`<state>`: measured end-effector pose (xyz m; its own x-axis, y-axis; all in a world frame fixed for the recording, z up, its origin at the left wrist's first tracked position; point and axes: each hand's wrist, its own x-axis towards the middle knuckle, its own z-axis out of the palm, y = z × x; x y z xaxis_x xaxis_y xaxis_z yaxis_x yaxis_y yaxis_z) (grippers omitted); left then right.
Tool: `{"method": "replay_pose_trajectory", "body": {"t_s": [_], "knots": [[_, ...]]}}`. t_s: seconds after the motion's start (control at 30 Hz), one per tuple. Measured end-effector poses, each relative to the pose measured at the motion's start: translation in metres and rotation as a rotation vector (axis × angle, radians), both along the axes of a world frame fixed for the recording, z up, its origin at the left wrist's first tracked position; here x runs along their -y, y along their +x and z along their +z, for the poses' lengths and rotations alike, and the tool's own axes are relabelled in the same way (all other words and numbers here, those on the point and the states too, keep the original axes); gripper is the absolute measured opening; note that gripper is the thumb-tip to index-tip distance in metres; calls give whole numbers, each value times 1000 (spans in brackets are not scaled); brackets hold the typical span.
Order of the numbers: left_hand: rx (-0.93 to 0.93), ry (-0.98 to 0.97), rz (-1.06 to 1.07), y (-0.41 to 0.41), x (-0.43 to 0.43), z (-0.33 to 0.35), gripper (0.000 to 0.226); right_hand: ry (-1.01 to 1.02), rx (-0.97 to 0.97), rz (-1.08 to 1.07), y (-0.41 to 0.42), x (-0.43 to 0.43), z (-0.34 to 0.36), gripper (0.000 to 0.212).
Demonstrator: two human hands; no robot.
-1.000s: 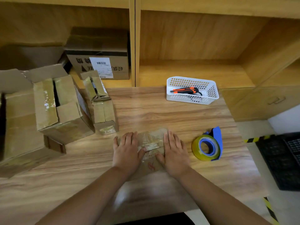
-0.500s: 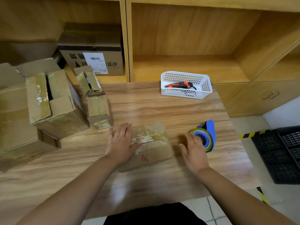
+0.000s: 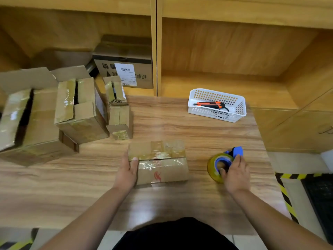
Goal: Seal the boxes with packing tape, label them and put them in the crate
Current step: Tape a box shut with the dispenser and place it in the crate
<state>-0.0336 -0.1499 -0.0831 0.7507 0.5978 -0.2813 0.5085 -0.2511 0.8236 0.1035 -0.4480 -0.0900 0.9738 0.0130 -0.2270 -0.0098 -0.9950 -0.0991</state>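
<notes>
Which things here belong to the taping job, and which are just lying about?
Job: flat box, left hand holding it; tape dispenser, right hand gripping it; open boxes waiting.
Lying about: white basket, utility knife inside; labelled box on shelf.

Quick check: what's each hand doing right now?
Left hand: holding the left end of the box, thumb on top.
Right hand: closed on the tape dispenser, fingers curled around it.
</notes>
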Motion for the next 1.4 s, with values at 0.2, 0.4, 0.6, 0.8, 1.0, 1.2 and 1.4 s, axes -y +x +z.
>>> {"method": "replay_pose_trajectory", "body": {"t_s": [0.2, 0.4, 0.6, 0.8, 1.0, 1.2, 1.4], "knots": [[-49, -38, 100, 10, 2, -6, 36, 243, -61, -282, 16, 12, -4, 64], [-58, -38, 28, 12, 0, -9, 33, 448, -222, -510, 24, 16, 6, 41], [-32, -22, -48, 10, -1, -9, 34, 367, -201, -298, 25, 14, 14, 32], [-39, -35, -77, 9, -6, -17, 35, 706, -205, -402, 27, -15, 52, 32], [-48, -46, -118, 8, -12, -18, 39, 826, -88, 39, 2, -62, 98, 43], [-11, -72, -120, 7, -7, -8, 41, 777, 33, 411, -25, -83, 85, 58], [-54, -68, -135, 7, -9, -7, 41, 568, 121, 731, -27, -80, 70, 55]]}}
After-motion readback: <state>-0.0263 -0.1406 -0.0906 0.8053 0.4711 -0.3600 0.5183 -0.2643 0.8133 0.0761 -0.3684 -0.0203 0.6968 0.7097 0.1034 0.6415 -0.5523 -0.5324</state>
